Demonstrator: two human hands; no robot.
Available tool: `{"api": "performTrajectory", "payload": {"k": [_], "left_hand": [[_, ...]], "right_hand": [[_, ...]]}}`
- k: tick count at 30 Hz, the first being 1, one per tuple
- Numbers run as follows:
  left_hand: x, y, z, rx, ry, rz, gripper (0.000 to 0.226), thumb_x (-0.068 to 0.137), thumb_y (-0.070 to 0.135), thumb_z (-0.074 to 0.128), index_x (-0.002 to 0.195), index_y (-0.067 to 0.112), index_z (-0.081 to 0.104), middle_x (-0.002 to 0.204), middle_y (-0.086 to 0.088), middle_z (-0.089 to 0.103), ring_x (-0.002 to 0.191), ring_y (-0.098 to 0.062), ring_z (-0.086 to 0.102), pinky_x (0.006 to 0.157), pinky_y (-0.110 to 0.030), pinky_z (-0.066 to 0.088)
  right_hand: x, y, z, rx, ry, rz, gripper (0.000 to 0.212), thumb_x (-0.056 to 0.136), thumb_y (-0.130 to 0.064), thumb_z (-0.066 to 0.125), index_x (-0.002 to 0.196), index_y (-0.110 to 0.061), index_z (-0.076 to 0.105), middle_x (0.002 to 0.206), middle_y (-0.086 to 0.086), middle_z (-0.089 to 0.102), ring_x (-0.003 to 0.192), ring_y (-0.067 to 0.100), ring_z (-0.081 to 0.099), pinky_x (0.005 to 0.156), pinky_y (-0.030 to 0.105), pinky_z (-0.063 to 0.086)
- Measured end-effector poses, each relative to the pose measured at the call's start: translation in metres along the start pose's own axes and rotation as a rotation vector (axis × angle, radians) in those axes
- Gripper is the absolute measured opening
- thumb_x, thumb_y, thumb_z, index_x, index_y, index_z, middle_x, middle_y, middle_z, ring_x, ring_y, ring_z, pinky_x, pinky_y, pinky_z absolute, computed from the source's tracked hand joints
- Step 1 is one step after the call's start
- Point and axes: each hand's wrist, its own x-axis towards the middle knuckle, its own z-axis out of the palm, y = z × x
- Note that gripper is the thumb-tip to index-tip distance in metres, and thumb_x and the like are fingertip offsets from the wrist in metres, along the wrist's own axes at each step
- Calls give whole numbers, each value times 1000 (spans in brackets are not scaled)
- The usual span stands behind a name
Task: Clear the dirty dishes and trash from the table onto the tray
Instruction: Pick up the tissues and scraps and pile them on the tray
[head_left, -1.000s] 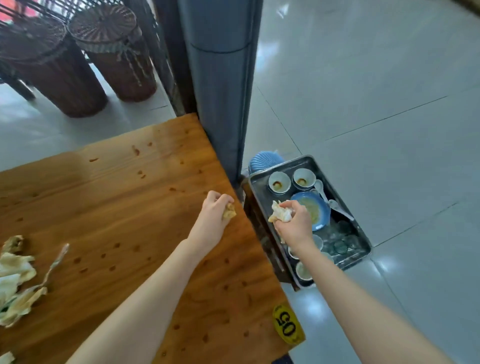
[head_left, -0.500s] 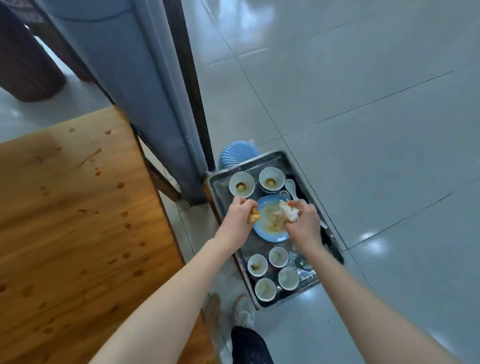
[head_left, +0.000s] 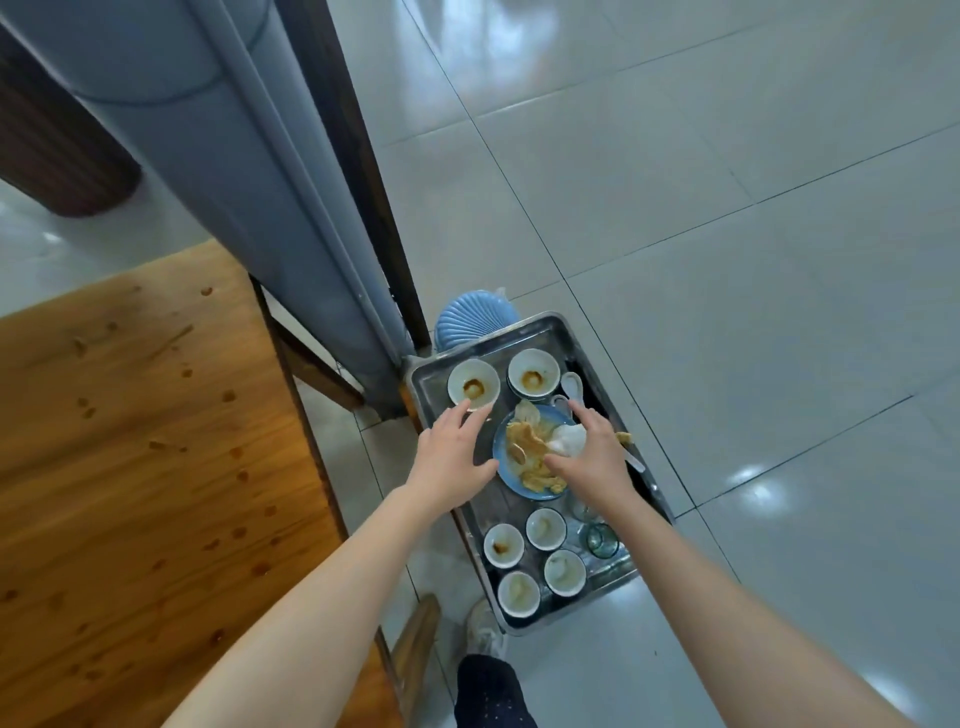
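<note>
Both hands have let go of the trash they pinched half a second ago, and it now lies on the blue plate (head_left: 540, 493).

Head view: the left hand (head_left: 457, 457) hovers over the left edge of the metal tray (head_left: 524, 338), fingers spread and straight, holding nothing. The right hand (head_left: 592, 452) is spread over the right side of the plate, also gripping nothing. The white tissue wad (head_left: 566, 440) sits just beneath its palm; whether the palm touches it I cannot tell.

The plate is in the middle of the tray and holds yellow-stained paper scraps (head_left: 524, 444) beside the wad. At the far end stand two white bowls (head_left: 472, 382) (head_left: 533, 369), each with a brown sauce smear inside, and a white spoon (head_left: 571, 384) lies just right of them. At the near end four small white cups (head_left: 545, 528) cluster together, smeared with residue, with a green-tinted glass (head_left: 602, 540) beside them.

The tray rests on the tiled floor (head_left: 727, 260), beside the wooden table (head_left: 130, 441), which carries scattered brown spots.
</note>
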Motion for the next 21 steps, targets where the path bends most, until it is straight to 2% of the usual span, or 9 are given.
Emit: {"api": "performTrajectory", "payload": {"k": [7, 10, 12, 17, 19, 21], "left_hand": [[-37, -18, -37, -11, 158, -66, 55, 92, 31, 56, 143, 26, 37, 144, -1, 42, 128, -21, 42, 107, -41, 39], [-62, -33, -55, 9, 228, -66, 48, 93, 31, 54, 139, 25, 43, 134, -1, 50, 119, -21, 48, 100, -39, 43], [-82, -47, -66, 6, 258, -91, 45, 94, 31, 52, 138, 25, 44, 131, -1, 51, 117, -20, 49, 98, -37, 41], [-147, -91, -85, 10, 325, -166, 42, 94, 29, 50, 136, 27, 44, 129, 0, 50, 119, -23, 47, 99, -37, 36], [-178, -112, -91, -11, 342, -184, 41, 95, 30, 50, 136, 27, 44, 130, 1, 49, 120, -23, 46, 101, -37, 35], [-211, -134, -96, -23, 360, -195, 41, 96, 30, 50, 136, 27, 44, 132, 1, 49, 122, -22, 45, 103, -38, 35]], "right_hand": [[-21, -37, 13, -36, 13, -114, 58, 82, -13, 66, 137, -17, 47, 136, 5, 48, 126, 19, 44, 105, 30, 34], [-36, -55, 27, -95, 9, -165, 52, 85, -13, 61, 135, -19, 48, 132, 5, 50, 124, 21, 44, 104, 34, 35], [-49, -70, 39, -115, -20, -180, 53, 85, -13, 60, 136, -20, 47, 132, 6, 51, 124, 22, 44, 104, 37, 37], [-94, -107, 76, -147, -60, -269, 49, 87, -14, 57, 135, -20, 49, 128, 6, 56, 119, 24, 51, 97, 37, 42], [-117, -123, 95, -148, -69, -302, 45, 88, -13, 57, 132, -20, 52, 121, 5, 58, 115, 23, 53, 92, 33, 43], [-143, -137, 118, -148, -63, -322, 40, 88, -13, 56, 127, -20, 55, 107, 2, 59, 103, 20, 55, 82, 29, 42]]}}
